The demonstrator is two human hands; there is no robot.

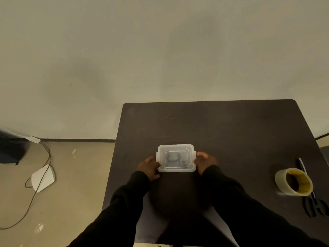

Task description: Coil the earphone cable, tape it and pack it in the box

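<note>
A small translucent plastic box (pixel 176 168) with its lid on sits in the middle of the dark table (pixel 231 132). Through the lid I make out the coiled dark earphone cable (pixel 175 160) lying inside. My left hand (pixel 148 167) presses against the box's left side and front-left corner. My right hand (pixel 204 160) rests against the box's right side clip, fingers curled. Both arms are in black sleeves.
A roll of clear tape (pixel 293 181) stands at the table's right side. Black-handled scissors (pixel 313 202) lie just beyond and beside it, near the right edge. On the floor to the left lie a white device (pixel 42 178) and a dark cable (pixel 41 175).
</note>
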